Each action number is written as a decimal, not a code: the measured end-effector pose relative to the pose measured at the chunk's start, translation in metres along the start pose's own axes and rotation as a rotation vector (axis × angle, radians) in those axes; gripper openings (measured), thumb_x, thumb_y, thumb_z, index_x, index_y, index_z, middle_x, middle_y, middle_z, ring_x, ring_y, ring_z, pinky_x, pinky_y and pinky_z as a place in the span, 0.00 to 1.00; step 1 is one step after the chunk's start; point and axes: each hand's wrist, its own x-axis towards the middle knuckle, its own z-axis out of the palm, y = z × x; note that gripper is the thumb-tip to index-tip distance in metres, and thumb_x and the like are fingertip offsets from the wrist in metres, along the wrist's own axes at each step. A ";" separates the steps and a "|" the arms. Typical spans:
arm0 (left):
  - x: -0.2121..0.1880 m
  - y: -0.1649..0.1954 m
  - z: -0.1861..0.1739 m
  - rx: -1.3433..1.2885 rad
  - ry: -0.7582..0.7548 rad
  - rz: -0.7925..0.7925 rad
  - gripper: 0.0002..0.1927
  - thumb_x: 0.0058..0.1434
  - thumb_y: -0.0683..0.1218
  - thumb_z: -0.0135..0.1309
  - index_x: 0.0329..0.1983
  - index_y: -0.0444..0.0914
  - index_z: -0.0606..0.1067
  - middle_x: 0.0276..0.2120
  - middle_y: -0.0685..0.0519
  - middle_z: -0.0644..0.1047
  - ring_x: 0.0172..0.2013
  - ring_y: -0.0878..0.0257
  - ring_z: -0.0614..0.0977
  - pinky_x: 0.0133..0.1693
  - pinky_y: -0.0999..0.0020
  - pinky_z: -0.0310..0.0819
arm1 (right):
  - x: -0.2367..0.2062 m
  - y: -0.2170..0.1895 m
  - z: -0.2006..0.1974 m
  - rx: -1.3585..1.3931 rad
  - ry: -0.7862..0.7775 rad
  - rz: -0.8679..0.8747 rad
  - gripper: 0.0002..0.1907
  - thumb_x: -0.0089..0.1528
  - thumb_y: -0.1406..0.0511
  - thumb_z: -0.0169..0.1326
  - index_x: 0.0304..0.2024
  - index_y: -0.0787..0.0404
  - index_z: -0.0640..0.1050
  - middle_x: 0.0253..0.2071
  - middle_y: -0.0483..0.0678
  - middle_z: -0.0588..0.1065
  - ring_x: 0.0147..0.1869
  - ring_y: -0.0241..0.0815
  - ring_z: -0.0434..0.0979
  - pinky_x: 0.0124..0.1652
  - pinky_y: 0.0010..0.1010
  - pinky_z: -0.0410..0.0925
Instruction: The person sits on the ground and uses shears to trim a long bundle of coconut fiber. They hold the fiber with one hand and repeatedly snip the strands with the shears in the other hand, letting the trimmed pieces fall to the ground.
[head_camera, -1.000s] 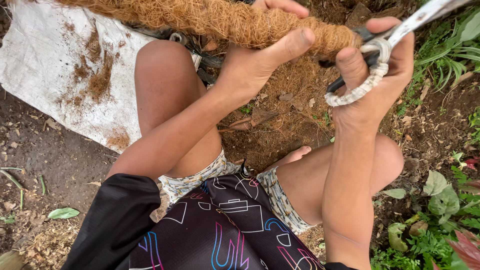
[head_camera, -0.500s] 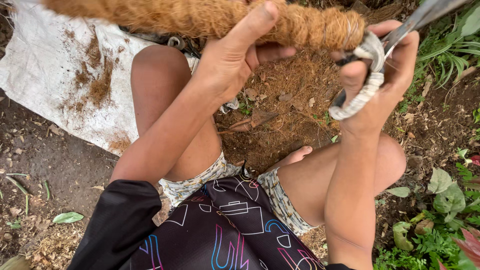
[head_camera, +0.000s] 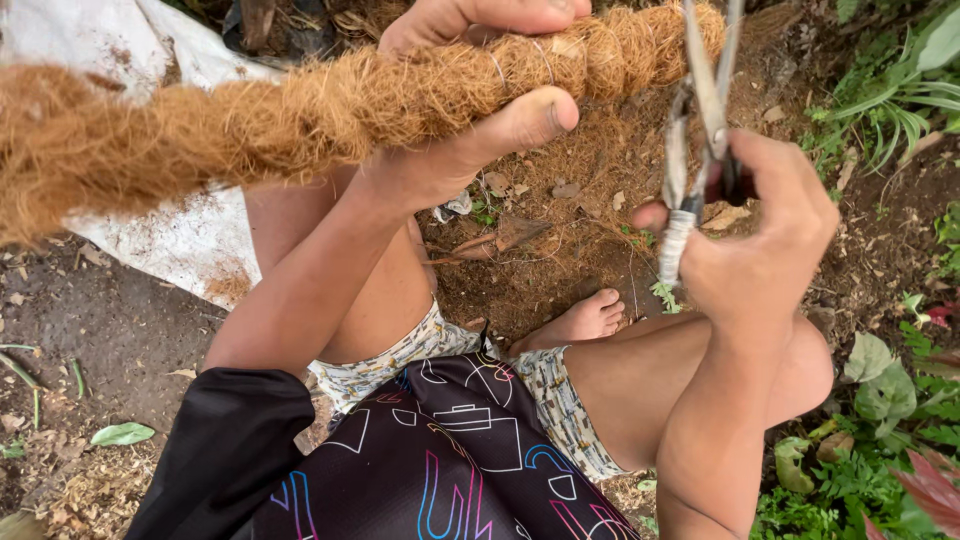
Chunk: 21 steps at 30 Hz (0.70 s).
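A thick brown coir-fibre roll (head_camera: 300, 110), bound with thin windings, stretches from the left edge to the upper right. My left hand (head_camera: 470, 90) is wrapped around it near its right end, thumb pressed under it. Just right of that end, my right hand (head_camera: 760, 220) grips metal scissors (head_camera: 700, 120) by their handles, one handle wrapped in pale cord, the blades pointing up beside the roll's tip. I sit on the ground with both knees bent, and a bare foot (head_camera: 585, 320) shows between my legs.
A dirty white sack (head_camera: 170, 240) lies on the soil at the left. Loose brown coir litter (head_camera: 590, 200) covers the ground ahead of my legs. Green plants (head_camera: 890, 430) grow along the right side, and a fallen leaf (head_camera: 122, 433) lies at the lower left.
The roll has swung down and towards me, now slanting across the view. My right hand has turned the scissors upright, blades up beside the roll's end.
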 end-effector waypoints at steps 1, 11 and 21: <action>0.000 0.000 0.001 -0.003 -0.013 0.009 0.19 0.71 0.38 0.70 0.58 0.38 0.74 0.57 0.52 0.78 0.59 0.66 0.79 0.64 0.70 0.72 | 0.000 -0.003 0.000 0.006 0.003 -0.002 0.32 0.58 0.55 0.77 0.52 0.68 0.77 0.40 0.48 0.77 0.43 0.39 0.79 0.45 0.29 0.72; 0.001 0.011 0.001 0.121 -0.124 0.039 0.19 0.72 0.39 0.70 0.59 0.39 0.73 0.59 0.52 0.74 0.58 0.67 0.76 0.62 0.73 0.71 | 0.008 -0.015 -0.003 -0.003 0.047 -0.036 0.32 0.57 0.57 0.80 0.51 0.69 0.78 0.38 0.50 0.76 0.41 0.41 0.78 0.42 0.30 0.71; 0.005 0.018 0.002 0.295 -0.156 0.108 0.20 0.70 0.41 0.72 0.58 0.39 0.74 0.57 0.50 0.75 0.57 0.65 0.78 0.58 0.72 0.73 | 0.011 -0.029 -0.003 0.039 0.033 0.191 0.17 0.60 0.66 0.75 0.47 0.67 0.83 0.29 0.46 0.77 0.30 0.35 0.74 0.30 0.27 0.64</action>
